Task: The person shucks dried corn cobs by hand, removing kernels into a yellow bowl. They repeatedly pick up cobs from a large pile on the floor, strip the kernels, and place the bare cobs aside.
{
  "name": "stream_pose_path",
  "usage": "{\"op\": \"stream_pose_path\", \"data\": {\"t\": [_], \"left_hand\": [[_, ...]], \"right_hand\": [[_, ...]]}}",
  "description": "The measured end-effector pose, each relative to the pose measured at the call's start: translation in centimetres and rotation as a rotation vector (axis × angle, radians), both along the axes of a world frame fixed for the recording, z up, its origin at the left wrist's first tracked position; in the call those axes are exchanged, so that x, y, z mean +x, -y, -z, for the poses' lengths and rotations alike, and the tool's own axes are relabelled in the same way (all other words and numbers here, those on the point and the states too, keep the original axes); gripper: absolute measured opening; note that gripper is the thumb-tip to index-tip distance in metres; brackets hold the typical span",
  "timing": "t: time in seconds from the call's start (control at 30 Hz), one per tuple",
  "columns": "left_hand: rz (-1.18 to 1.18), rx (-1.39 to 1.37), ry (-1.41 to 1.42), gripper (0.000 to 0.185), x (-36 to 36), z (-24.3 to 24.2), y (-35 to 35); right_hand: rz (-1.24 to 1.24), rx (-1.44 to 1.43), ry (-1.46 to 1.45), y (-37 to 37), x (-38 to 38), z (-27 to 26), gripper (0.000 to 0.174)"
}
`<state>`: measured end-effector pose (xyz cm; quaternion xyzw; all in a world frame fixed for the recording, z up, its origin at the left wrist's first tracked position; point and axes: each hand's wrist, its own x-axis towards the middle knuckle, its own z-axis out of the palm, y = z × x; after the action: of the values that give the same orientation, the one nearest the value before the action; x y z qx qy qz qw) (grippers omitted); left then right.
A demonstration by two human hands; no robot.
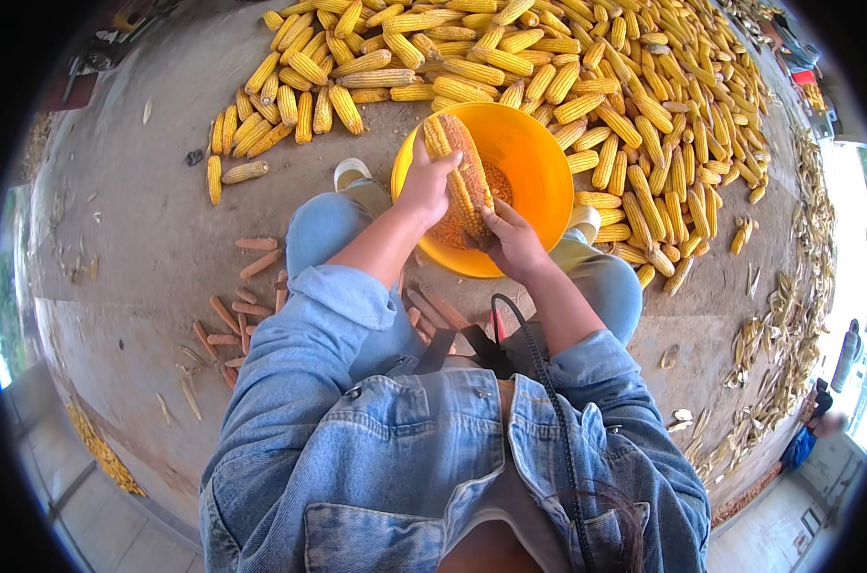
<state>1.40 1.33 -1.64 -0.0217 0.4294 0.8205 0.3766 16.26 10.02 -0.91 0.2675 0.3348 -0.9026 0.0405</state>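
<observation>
Over a yellow plastic tub (541, 179) between my knees, both hands hold a partly shelled ear of corn (469, 172). My left hand (427, 179) grips its upper left side, the thumb lying across it. The lower end is in my right hand (508, 236), with the thumb on top. Yellow kernels remain on the ear's sides, while a reddish strip between them is bare. Whether this is one ear or two pressed together, I cannot tell. Loose kernels (451, 233) lie in the bottom of the tub.
A large heap of yellow corn ears (662, 107) spreads beyond the tub and to the right. Bare reddish cobs (225, 315) lie on the concrete floor at left, others under my lap. Dry husks (770, 336) line the right side. A black cable (548, 379) hangs down my front.
</observation>
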Motion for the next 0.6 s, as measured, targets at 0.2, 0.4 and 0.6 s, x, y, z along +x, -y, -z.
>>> {"op": "stream_pose_path", "data": {"t": [0.2,0.4,0.6], "left_hand": [[0.041,0.004,-0.025,0.071,0.5,0.3,-0.2],[0.037,0.003,-0.02,0.076,0.6,0.7,-0.1],[0.044,-0.058,-0.079,0.079,0.8,1.1,-0.1]], "right_hand": [[-0.007,0.095,0.016,0.3,0.2,1.1,0.046],[-0.026,0.207,0.1,0.6,0.1,1.0,0.044],[-0.044,0.298,0.185,1.4,0.1,0.2,0.042]]}}
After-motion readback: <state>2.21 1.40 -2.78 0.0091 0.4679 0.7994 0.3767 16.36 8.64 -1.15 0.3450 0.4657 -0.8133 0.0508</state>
